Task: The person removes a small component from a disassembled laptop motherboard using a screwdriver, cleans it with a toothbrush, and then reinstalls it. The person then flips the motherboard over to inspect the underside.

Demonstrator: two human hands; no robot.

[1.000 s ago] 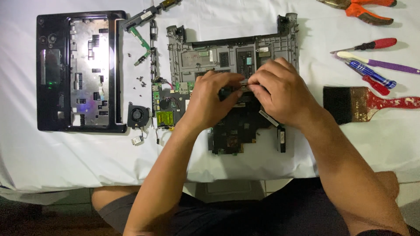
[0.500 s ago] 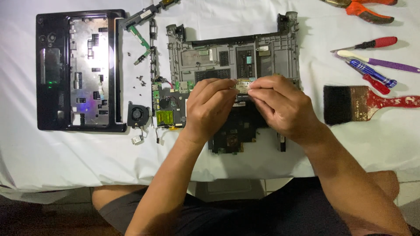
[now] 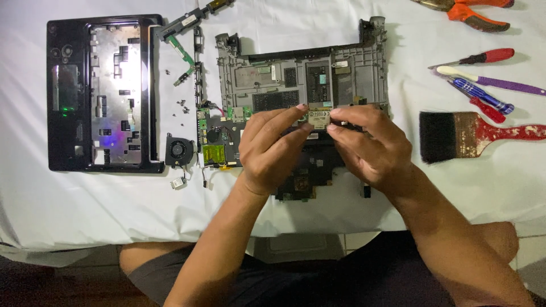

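Left hand: I see my left hand raised over the middle of the table, thumb and forefinger pinched on the left edge of a small circuit card.
Right hand: my right hand mirrors it, thumb and forefinger clamped on the card's right edge; the other fingers curl loosely below.
Small circuit card: pale, rectangular, with a light label on its face, held between both hands above the near edge of the grey laptop base.
Motherboard: a dark motherboard lies under my hands, mostly hidden by them; its left part shows green connectors and a yellowish patch.
Laptop base: the grey plastic laptop base lies flat just beyond the motherboard, hinge posts at its far corners.
Palmrest cover: a black palmrest cover with a metal inner plate lies well to the left.
Fan: a small black cooling fan sits between the cover and the motherboard.
Screws: loose screws are scattered near the cover's right side.
Tools: on the right lie a red-handled paintbrush, a red screwdriver, a blue screwdriver and orange-handled pliers.
Surface: a white cloth covers the table.
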